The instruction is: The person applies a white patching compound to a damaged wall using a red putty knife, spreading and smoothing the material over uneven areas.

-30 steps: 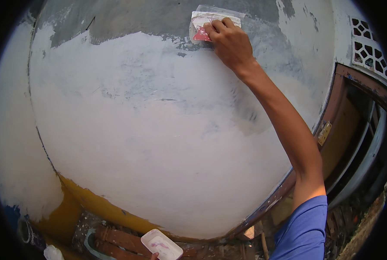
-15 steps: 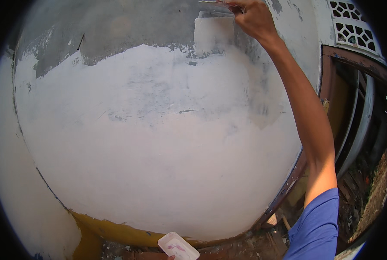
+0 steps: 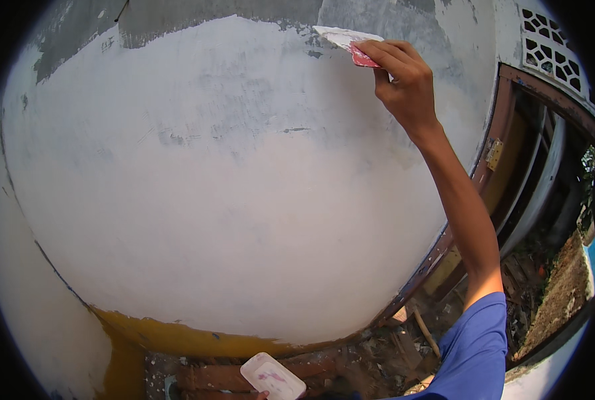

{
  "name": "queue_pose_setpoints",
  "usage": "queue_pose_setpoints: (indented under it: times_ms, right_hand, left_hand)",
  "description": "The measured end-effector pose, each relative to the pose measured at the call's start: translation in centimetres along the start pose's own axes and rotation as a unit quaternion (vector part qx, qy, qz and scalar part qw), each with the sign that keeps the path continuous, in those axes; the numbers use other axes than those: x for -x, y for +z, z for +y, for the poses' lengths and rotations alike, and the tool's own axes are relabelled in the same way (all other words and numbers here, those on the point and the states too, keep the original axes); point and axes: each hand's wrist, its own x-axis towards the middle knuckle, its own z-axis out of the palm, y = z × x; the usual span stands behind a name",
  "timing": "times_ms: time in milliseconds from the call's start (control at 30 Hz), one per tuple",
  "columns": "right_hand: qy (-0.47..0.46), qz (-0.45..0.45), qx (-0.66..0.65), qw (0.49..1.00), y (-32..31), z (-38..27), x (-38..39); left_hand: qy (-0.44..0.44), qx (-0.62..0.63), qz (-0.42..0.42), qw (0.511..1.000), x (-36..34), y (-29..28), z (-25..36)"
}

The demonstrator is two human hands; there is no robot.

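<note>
My right hand point(image 3: 404, 83) grips a red-handled scraper point(image 3: 365, 57) with a wide blade coated in white paste, held at the upper part of the wall point(image 3: 244, 200). The wall is grey at the top, white across most of its face and mustard yellow along its bottom. Low in the view my left hand point(image 3: 263, 394), mostly cut off by the lower edge, holds a shallow white plastic tray point(image 3: 274, 373) with pinkish paste in it.
A brown door frame point(image 3: 504, 100) with a brass hinge point(image 3: 494, 153) stands at the right, below a patterned ventilation block point(image 3: 551, 53). An adjoining wall point(image 3: 44, 320) meets this one at left. Wooden boards point(image 3: 211, 380) and debris lie on the ground below.
My right hand and scraper rose half a second ago, leaving a pale patch on the grey, and are now back lower, further right than a second ago. The view has shifted as well.
</note>
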Motion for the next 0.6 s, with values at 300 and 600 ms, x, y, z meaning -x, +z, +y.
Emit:
queue_pose_setpoints:
  times_ms: [300, 600]
  right_hand:
    - [0.010, -0.077, 0.017, 0.997, -1.1, -6.6, 6.9]
    - [0.017, -0.076, 0.103, 0.992, -2.0, 5.9, -2.1]
  left_hand:
    - [0.006, -0.001, 0.038, 0.999, 3.5, -3.8, 0.2]
    - [-0.015, 0.002, 0.039, 0.999, 3.9, -3.8, -2.3]
